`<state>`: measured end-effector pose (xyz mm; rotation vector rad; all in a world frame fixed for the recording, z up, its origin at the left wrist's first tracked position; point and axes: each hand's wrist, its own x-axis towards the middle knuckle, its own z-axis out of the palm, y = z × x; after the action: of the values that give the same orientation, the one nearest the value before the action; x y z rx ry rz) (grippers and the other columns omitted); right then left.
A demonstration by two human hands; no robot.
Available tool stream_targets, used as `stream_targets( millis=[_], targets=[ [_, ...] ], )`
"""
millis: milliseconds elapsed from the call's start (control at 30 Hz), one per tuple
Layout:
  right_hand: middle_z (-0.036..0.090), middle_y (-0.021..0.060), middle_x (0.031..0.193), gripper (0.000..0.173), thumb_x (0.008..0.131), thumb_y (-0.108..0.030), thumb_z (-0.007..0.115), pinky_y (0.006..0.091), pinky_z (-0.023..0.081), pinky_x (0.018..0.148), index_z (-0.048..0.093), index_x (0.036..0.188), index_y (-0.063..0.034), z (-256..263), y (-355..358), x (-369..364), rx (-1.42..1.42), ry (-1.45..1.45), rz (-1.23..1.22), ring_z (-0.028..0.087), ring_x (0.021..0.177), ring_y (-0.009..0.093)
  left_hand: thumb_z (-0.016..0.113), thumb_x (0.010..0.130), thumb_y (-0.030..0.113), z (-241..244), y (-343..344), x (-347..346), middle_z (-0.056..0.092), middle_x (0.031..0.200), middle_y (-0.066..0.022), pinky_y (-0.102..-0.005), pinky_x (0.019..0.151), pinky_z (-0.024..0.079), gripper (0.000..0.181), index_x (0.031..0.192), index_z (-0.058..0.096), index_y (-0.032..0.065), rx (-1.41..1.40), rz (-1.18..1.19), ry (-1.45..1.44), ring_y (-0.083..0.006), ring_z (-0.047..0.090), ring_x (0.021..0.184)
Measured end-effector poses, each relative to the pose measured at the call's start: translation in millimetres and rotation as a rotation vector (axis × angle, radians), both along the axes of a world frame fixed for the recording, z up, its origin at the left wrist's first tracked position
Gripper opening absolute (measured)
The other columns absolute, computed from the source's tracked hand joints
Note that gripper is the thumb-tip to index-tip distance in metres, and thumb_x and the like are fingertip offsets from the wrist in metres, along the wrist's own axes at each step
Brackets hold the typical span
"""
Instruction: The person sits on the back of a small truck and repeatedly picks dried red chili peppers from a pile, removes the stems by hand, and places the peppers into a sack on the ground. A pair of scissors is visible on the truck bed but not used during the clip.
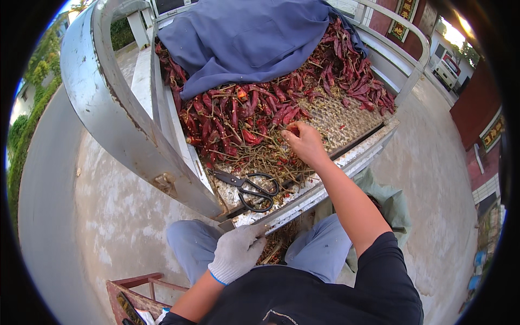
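My right hand (305, 143), bare, reaches over the front edge of a metal truck bed (345, 152). A dried red chili pepper (293, 128) shows between its thumb and curled fingers. Dried chilies (227, 118) are heaped just beyond, with cut stems (260, 156) and loose seeds below them. My left hand (239, 248) wears a white knit glove and hovers over my lap near the bed's edge. Its fingers are bent together; whether they hold something small is unclear. Black-handled scissors (248, 189) lie on the bed's near left corner, touched by neither hand.
Blue cloth (252, 40) covers the back of the heap. A curved metal rail (109, 93) rises at left, and another rail (418, 61) at right. Below the edge are stem debris (276, 245) and a pale green sack (386, 195). A reddish wooden frame (138, 282) stands lower left.
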<state>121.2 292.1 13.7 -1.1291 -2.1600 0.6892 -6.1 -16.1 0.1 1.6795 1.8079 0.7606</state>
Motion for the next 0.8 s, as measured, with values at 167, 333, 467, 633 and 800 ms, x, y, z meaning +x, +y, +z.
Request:
stream_targets(
  millis=[167, 333, 467, 633, 800],
  targets=[
    [0.07, 0.0191, 0.117, 0.032, 0.092, -0.014, 0.071, 0.0499, 0.056, 0.086, 0.07, 0.124, -0.0126, -6.0, 38.0, -35.3, 0.332, -0.353, 0.028, 0.071, 0.103, 0.041, 0.066, 0.094, 0.021, -14.4, -3.2, -4.2, 0.074, 0.102, -0.0192, -0.0452, 0.087, 0.057, 0.03, 0.118, 0.076, 0.0066, 0.035, -0.016, -0.022, -0.0376, 0.072, 0.099],
    [0.066, 0.0119, 0.115, 0.022, 0.092, -0.012, 0.07, 0.0486, 0.056, 0.084, 0.072, 0.114, -0.0135, 9.6, 35.8, -21.0, 0.373, -0.104, 0.148, 0.069, 0.099, 0.038, 0.069, 0.093, 0.018, -16.8, -7.0, -11.5, 0.074, 0.102, -0.0182, -0.0449, 0.086, 0.057, 0.027, 0.116, 0.077, 0.0071, 0.056, 0.043, -0.065, -0.0361, 0.072, 0.097],
    [0.069, 0.0131, 0.108, 0.014, 0.092, -0.013, 0.069, 0.0479, 0.057, 0.08, 0.069, 0.105, -0.0075, 42.5, -14.6, -2.8, 0.572, 0.023, 0.302, 0.07, 0.095, 0.038, 0.073, 0.091, 0.012, -4.8, -1.8, -12.1, 0.074, 0.098, -0.0152, -0.0401, 0.08, 0.058, 0.032, 0.122, 0.074, 0.0047, 0.235, 0.096, -0.056, -0.0316, 0.073, 0.086],
    [0.07, 0.0182, 0.088, 0.013, 0.088, -0.011, 0.066, 0.0492, 0.055, 0.074, 0.067, 0.1, -0.0042, 58.1, -106.3, 32.4, 0.182, -0.234, 0.535, 0.07, 0.085, 0.041, 0.076, 0.089, 0.007, 14.1, 22.2, 2.5, 0.073, 0.094, -0.0082, -0.0321, 0.077, 0.058, 0.055, 0.142, 0.062, 0.004, 0.309, 0.326, -0.396, -0.0161, 0.07, 0.084],
    [0.068, 0.0204, 0.083, 0.015, 0.088, -0.017, 0.066, 0.0545, 0.052, 0.072, 0.064, 0.091, -0.0017, 54.3, -147.5, 39.7, 0.056, -0.323, 0.67, 0.067, 0.082, 0.045, 0.077, 0.088, 0.018, 22.0, 28.8, 5.1, 0.074, 0.099, -0.0165, -0.0434, 0.084, 0.057, 0.026, 0.112, 0.078, 0.0072, 0.401, 0.204, -0.099, -0.0368, 0.072, 0.094]
  ],
)
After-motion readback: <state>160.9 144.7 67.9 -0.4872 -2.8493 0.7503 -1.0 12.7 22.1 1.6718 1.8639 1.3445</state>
